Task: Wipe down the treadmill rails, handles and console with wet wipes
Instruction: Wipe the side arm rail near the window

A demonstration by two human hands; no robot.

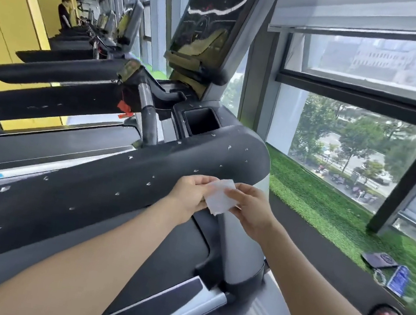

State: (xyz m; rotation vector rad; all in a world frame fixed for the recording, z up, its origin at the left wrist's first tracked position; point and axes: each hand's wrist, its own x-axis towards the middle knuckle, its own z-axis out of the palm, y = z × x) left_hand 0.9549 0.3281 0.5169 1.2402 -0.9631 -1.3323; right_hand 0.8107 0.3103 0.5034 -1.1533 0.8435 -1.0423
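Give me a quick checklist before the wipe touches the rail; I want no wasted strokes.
1. Wipe in hand: ok, left hand and right hand both pinch it.
2. Wipe opened flat: not ok, it looks partly folded.
3. Wipe wet: cannot tell.
4. Rail within reach: ok, directly behind the hands.
5. Rail needs wiping: ok, white flecks dot it.
6. Console reachable: cannot tell.

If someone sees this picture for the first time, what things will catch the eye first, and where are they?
In the centre, the left hand and the right hand pinch a white wet wipe between them, just in front of the treadmill's black side rail, which is speckled with small white flecks. Above, the dark console screen reflects the room. To the right, artificial grass lies below the windows.
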